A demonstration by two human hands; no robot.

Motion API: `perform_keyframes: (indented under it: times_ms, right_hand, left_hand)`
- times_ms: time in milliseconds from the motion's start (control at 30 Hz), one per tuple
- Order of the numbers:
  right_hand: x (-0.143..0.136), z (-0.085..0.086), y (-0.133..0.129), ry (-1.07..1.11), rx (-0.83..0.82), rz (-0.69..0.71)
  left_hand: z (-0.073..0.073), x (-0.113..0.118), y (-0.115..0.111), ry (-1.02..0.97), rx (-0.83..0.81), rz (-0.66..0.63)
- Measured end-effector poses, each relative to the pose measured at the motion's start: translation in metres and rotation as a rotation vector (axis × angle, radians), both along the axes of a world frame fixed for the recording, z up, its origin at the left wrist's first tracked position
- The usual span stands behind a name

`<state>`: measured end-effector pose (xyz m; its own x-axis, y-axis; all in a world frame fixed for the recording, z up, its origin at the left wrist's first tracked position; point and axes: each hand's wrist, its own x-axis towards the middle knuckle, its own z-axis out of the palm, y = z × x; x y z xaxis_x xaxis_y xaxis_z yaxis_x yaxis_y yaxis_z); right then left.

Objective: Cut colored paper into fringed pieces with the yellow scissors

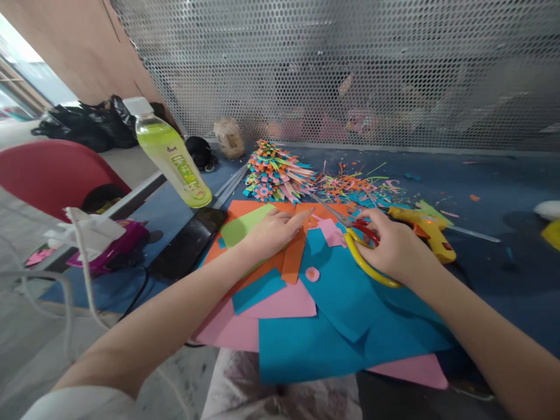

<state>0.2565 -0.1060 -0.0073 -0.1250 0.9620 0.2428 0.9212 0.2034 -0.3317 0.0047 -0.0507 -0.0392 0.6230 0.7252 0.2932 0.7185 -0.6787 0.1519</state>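
Observation:
My left hand lies flat with fingers spread on orange paper and a green sheet. My right hand is wrapped round the red and yellow handles of scissors, whose blades point left toward my left fingertips. Near the blades lies a small pink paper piece. A small pink paper flower with an orange centre rests on blue paper. Behind the sheets stands a cone-shaped tree of colourful paper strips.
A green drink bottle and a black phone are on the left, beside a purple tissue holder. Paper scraps lie behind the scissors. A yellow glue gun is right of my right hand. Perforated metal borders the table.

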Motion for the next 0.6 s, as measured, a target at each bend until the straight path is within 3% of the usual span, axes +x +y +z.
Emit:
perform_keyframes:
  times_ms: [133,267,367,467,600]
  right_hand:
    - [-0.002,0.0,-0.001,-0.023,0.001,-0.003]
    - [-0.003,0.001,-0.001,-0.014,-0.009,-0.008]
    - [-0.002,0.002,-0.001,0.005,-0.028,-0.017]
    - [-0.002,0.002,-0.001,0.023,-0.036,-0.02]
    - [-0.003,0.002,-0.002,0.183,-0.066,0.041]
  left_hand:
    - [-0.005,-0.001,0.002,-0.001,0.02,-0.029]
    - [-0.003,0.002,0.001,-0.169,-0.104,0.011]
    - [0.003,0.004,-0.002,-0.421,-0.245,0.086]
    - [0.009,0.004,-0.006,-0.8,-0.485,0.154]
    - [0.011,0.005,-0.009,-1.143,-0.745,0.154]
